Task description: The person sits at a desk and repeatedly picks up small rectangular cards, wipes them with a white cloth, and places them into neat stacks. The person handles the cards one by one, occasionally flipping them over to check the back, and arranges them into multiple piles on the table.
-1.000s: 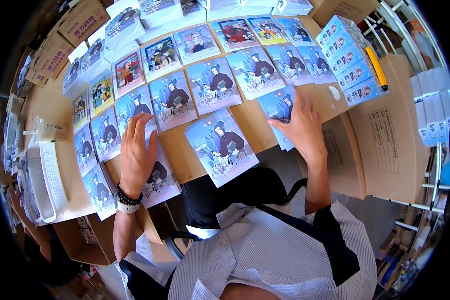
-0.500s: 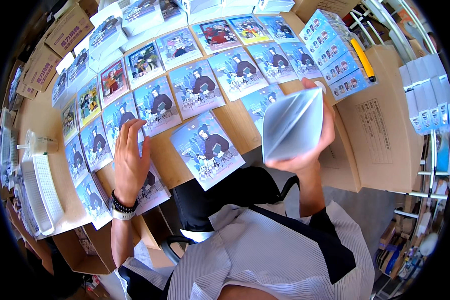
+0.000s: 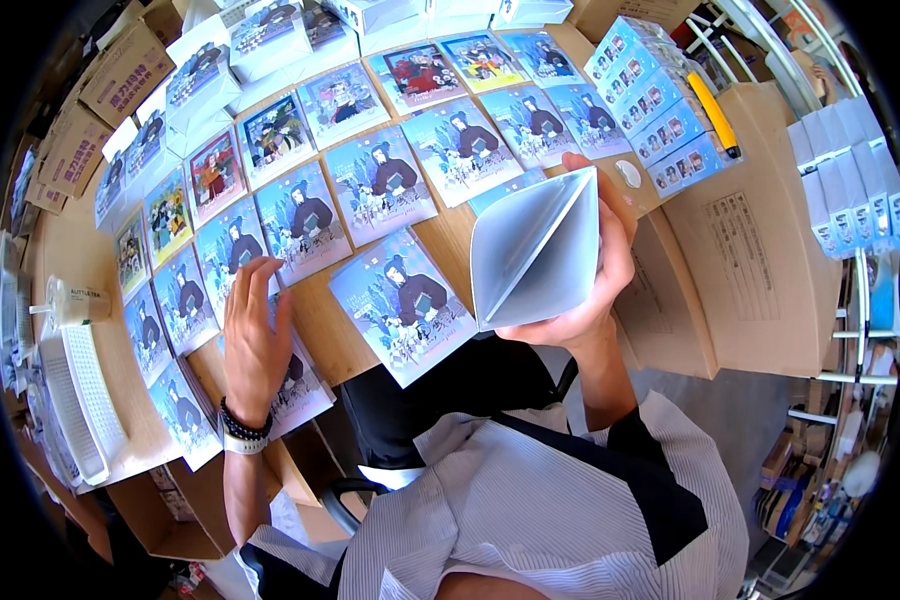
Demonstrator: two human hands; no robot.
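In my right hand is a pale blue-white pouch, squeezed at its sides so that its mouth gapes toward me. My fingers wrap its right side and lower end, above the table's front edge. Just left of it lies a stack of blue printed pouches or sheets showing a dark-clothed figure. My left hand, with a beaded bracelet and a pale band at the wrist, rests over another blue printed stack. Its fingers are loosely bent, thumb apart, and I see nothing held in them.
Rows of printed stacks cover the wooden table. White boxes stand behind them. Blue boxes with a yellow cutter are at the right, beside a cardboard carton. A white basket and a cup sit at the left.
My right hand has moved left with the gaping pouch, closer to the stack in the middle. My left hand stays over its stack. The whole view has shifted slightly.
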